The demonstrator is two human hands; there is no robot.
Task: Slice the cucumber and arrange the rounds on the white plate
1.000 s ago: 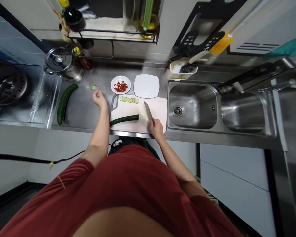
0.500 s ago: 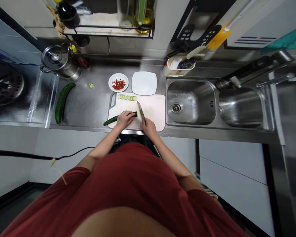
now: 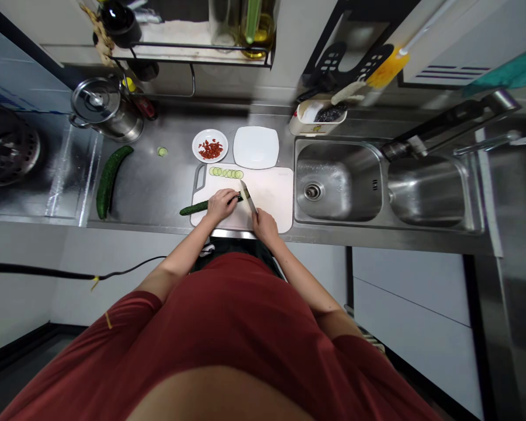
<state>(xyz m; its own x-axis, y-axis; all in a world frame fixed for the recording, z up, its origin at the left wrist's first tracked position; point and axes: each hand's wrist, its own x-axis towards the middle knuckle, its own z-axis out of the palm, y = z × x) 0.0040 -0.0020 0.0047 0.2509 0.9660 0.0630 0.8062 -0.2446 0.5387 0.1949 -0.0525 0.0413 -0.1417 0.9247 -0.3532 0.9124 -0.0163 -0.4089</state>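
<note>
My left hand (image 3: 221,204) is closed over a dark green cucumber (image 3: 194,208) that lies across the white cutting board (image 3: 272,193), its tapered end sticking out past the board's left edge. In my right hand (image 3: 265,226) is a kitchen knife (image 3: 248,198), gripped by the handle, the blade at the cucumber's cut right end. Whether the blade has entered the flesh I cannot tell. A row of pale cucumber slices (image 3: 226,173) lies along the board's upper left edge.
Beyond the board stand a white plate of chopped red pieces (image 3: 210,149) and a square white plate (image 3: 256,147). Another cucumber (image 3: 111,181), a cucumber end (image 3: 162,151) and a steel pot (image 3: 107,109) are to the left. A double sink (image 3: 339,181) is at right.
My left hand and the cucumber have shifted slightly up and left on the board. The knife blade has moved a little left, against the cucumber's cut end.
</note>
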